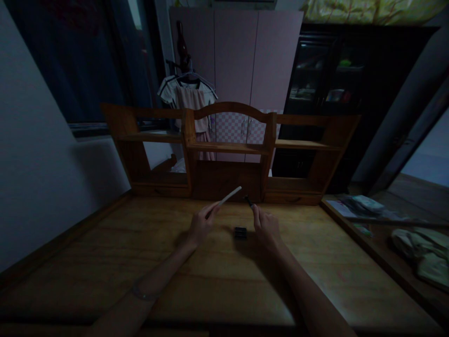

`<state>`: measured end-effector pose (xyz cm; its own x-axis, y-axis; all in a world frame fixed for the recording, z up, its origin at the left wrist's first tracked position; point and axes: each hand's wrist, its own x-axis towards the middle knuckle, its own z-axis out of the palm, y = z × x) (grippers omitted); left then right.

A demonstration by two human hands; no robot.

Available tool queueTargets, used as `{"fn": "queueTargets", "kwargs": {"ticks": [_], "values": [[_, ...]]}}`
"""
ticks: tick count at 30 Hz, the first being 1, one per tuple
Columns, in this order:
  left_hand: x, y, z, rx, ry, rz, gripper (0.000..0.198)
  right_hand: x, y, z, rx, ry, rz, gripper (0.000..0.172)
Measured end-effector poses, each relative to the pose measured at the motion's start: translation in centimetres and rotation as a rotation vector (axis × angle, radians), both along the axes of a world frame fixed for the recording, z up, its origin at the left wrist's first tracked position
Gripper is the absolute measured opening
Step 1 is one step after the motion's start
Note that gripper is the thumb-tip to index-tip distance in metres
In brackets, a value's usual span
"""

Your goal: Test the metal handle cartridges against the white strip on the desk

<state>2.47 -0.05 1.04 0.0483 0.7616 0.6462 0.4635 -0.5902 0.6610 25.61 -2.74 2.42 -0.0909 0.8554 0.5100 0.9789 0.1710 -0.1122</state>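
My left hand (202,225) is closed around a slim white stick (230,194), which points up and to the right above the wooden desk. Across from it, my right hand (265,226) grips a small dark tool with a thin handle (248,201). Its tip leans toward the white stick, with a gap between the two. The dim light hides the tool's exact kind. Between my hands, a small black case with a divided top (240,232) lies on the desk (217,281); neither hand touches it.
A wooden shelf unit (228,149) stands along the desk's back edge. To the right, beyond a raised desk edge, lie bags and folded cloth (421,252). A pale wall (42,154) borders the left side. Behind are a pink wardrobe (235,61) and hanging clothes (191,96).
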Motion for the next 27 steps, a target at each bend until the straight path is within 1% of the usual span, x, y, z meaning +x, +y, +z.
{"fn": "queueTargets", "kwargs": {"ticks": [2, 4, 9, 14, 16, 18, 21, 22, 24, 27], "values": [[0.27, -0.14, 0.04, 0.013, 0.008, -0.036, 0.031, 0.00, -0.02, -0.01, 0.000, 0.023, 0.010, 0.042], [0.43, -0.06, -0.09, -0.002, 0.017, -0.044, 0.030, 0.00, 0.04, -0.07, 0.009, 0.053, 0.001, 0.043], [0.05, 0.19, -0.22, -0.037, -0.005, 0.014, 0.033, 0.08, 0.44, -0.42, 0.021, 0.061, -0.005, 0.044], [0.29, 0.19, -0.45, -0.023, 0.013, -0.077, 0.032, 0.24, 0.62, -0.69, 0.041, 0.053, 0.006, 0.042], [0.29, 0.40, -0.65, -0.036, 0.031, -0.047, 0.032, 0.28, 0.58, -0.72, 0.047, 0.047, 0.014, 0.041], [0.02, 0.58, -0.65, -0.043, 0.027, 0.023, 0.032, 0.29, 0.51, -0.69, 0.044, 0.044, 0.013, 0.040], [-0.45, 0.44, -0.21, -0.016, -0.007, 0.090, 0.034, 0.23, 0.38, -0.55, 0.028, 0.015, 0.009, 0.041], [-0.48, 0.28, -0.03, -0.003, -0.012, 0.084, 0.034, 0.20, 0.34, -0.49, 0.021, 0.003, 0.009, 0.042], [-0.29, -0.08, 0.18, 0.010, -0.004, 0.031, 0.033, 0.14, 0.25, -0.38, 0.008, -0.006, -0.002, 0.044], [0.29, -0.27, -0.09, -0.018, 0.018, -0.072, 0.032, 0.18, 0.18, -0.30, 0.002, -0.024, -0.016, 0.044]]}}
